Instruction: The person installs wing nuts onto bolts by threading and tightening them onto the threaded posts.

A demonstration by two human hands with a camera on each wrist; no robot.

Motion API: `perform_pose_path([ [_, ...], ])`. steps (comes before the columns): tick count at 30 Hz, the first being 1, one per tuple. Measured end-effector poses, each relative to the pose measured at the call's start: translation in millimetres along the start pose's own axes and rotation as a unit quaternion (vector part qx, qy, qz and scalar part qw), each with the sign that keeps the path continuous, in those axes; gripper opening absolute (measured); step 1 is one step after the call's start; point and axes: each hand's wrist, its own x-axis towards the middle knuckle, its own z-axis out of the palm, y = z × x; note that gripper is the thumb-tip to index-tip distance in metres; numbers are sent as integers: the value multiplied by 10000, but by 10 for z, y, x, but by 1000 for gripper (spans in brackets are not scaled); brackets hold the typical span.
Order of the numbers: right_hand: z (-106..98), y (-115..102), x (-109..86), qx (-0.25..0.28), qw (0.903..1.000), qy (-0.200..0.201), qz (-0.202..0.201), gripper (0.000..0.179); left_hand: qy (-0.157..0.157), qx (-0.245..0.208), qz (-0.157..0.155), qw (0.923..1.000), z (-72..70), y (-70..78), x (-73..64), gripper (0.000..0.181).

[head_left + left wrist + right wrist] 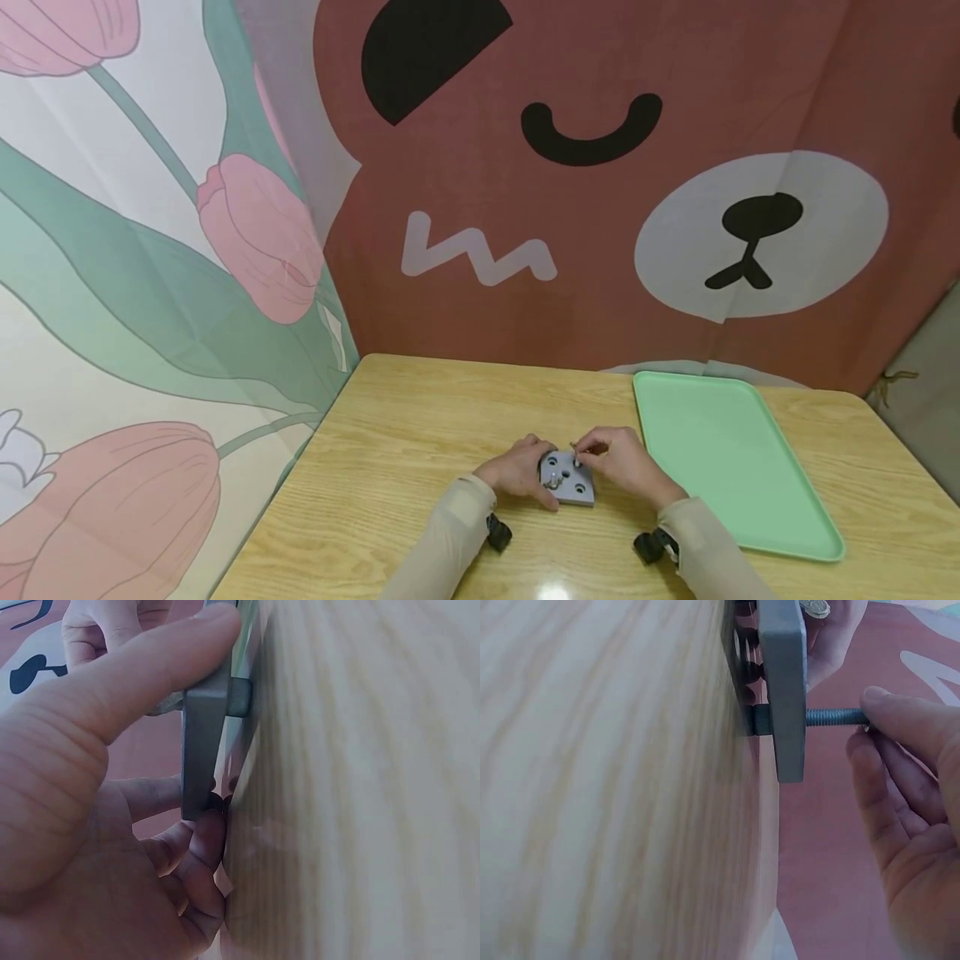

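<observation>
A grey metal plate [577,495] with several holes is held just above the wooden table, face up. My left hand [519,469] grips its left side, thumb along the near edge and fingers at the far side. At the plate's far right, my right hand [621,460] pinches the upper end of a threaded bolt [835,717] between thumb and fingers. The bolt stands upright out of the plate [786,697]. Beneath the plate shows a short dark stub [239,697]. Shiny metal pieces [553,481] sit at the plate's left part, too small to make out.
A light green tray [738,467] lies to the right of my right hand on the wooden table [360,500]. Behind the table hangs a brown cloth [465,325] with a bear's face, and at the left a tulip-patterned cloth [142,350]. Both wrists wear small black cameras.
</observation>
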Motion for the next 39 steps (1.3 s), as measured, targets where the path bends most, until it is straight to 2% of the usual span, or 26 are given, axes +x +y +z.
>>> perform_pose_path([
  [3, -5, -13, -1, -80, 9999, -58, -127, 7, 18, 11, 3, 10000, -3, 2, -1, 78],
  [9, -21, -17, -12, -188, 9986, -157, -475, 21, 51, -34, -8, 10000, -15, 9, -4, 77],
  [15, -34, 2, -6, -391, 9964, -221, -717, 17, 44, -13, -7, 10000, -17, -7, 7, 77],
  [21, -40, -24, 5, -596, 9952, -229, -744, 12, 12, 34, 2, 10000, -2, -19, 23, 77],
  [28, -37, -39, 6, -289, 9980, -241, -511, 9, -13, 49, -46, 10000, 1, -16, 23, 78],
  [34, -26, -20, 18, -372, 9971, -218, -630, 12, -8, -3, -69, 10000, 3, -8, 17, 78],
  [39, -37, -13, -6, -256, 9981, -347, -437, 16, 20, -48, -21, 10000, -1, -10, 7, 77],
])
